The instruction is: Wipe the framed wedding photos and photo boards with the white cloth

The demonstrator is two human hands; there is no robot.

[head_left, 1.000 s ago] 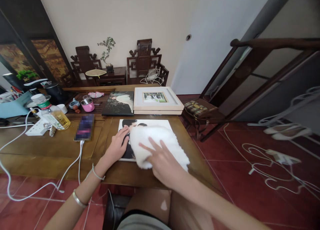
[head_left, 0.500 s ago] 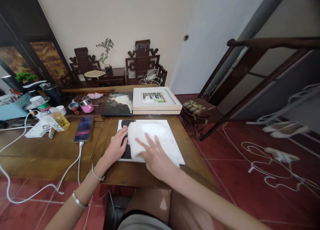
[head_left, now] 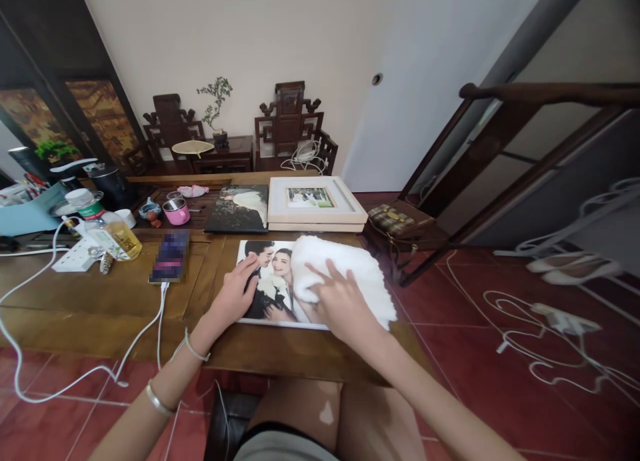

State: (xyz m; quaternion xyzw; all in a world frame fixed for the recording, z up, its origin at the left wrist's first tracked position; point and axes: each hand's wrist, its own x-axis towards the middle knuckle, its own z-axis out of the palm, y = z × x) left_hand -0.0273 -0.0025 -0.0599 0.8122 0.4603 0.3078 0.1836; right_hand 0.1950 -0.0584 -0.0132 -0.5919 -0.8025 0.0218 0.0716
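Observation:
A photo panel (head_left: 274, 299) with a couple pictured on it lies flat on the wooden table before me. My left hand (head_left: 239, 289) rests on its left part, fingers stretched out and holding nothing. On the right part, my right hand (head_left: 343, 304) holds a fluffy white cloth (head_left: 367, 274) against the surface, its fingers spread over the cloth. The cloth covers the panel's right portion and hangs past its right edge. Some of the cloth near the thumb is bunched and partly hidden by the hand.
Behind the panel lie a dark photo panel (head_left: 237, 207) and a pale framed picture (head_left: 313, 211). To the left are a phone (head_left: 170, 257) on a cable, a bottle (head_left: 117, 237), a power strip (head_left: 75, 255) and a pink cup (head_left: 177, 212). A wooden chair (head_left: 500, 147) stands right.
My right hand has slid the cloth to the right, uncovering the pictured couple's faces. My left hand stays on the panel's left part. The view has shifted slightly.

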